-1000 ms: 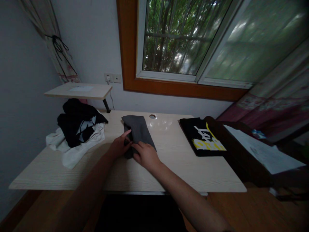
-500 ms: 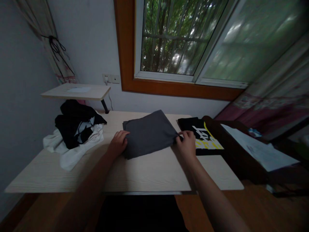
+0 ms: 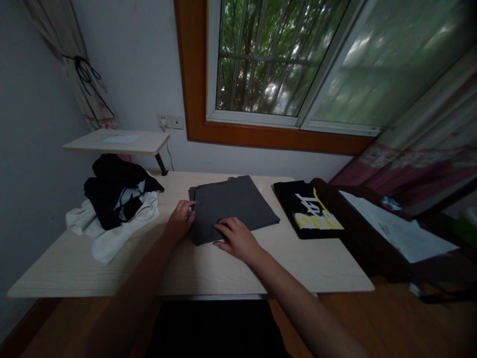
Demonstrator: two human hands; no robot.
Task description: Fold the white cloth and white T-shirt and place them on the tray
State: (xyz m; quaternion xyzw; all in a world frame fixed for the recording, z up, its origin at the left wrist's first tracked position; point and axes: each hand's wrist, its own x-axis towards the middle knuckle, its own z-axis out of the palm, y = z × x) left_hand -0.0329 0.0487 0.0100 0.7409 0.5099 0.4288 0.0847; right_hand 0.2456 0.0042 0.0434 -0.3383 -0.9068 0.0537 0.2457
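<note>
Where the head view looks down on the pale wooden bench (image 3: pixel 223 268), the entries run as follows.

Item one: a grey folded garment (image 3: pixel 233 206), lying flat near the middle of the bench, its layered edges showing at the far left corner.

Item two: the left hand (image 3: pixel 181 219), fingers curled onto the garment's left edge, apparently pinching or pinning it; a full grip cannot be confirmed.

Item three: the right hand (image 3: pixel 236 238), fingers spread and flat, palm down on the garment's near edge, holding nothing.

Item four: a black shirt with yellow and white print (image 3: pixel 309 211), folded, just right of the grey piece and apart from it.

Item five: a heap of black and white clothes (image 3: pixel 115 204), unfolded, at the left end of the bench.

Item six: a small raised shelf (image 3: pixel 117 141) behind the heap.

Judgement: the step in hand looks like pressing and squaring a fold. A further fold would call for a firm pinch on one edge while the other hand anchors the cloth.
</note>
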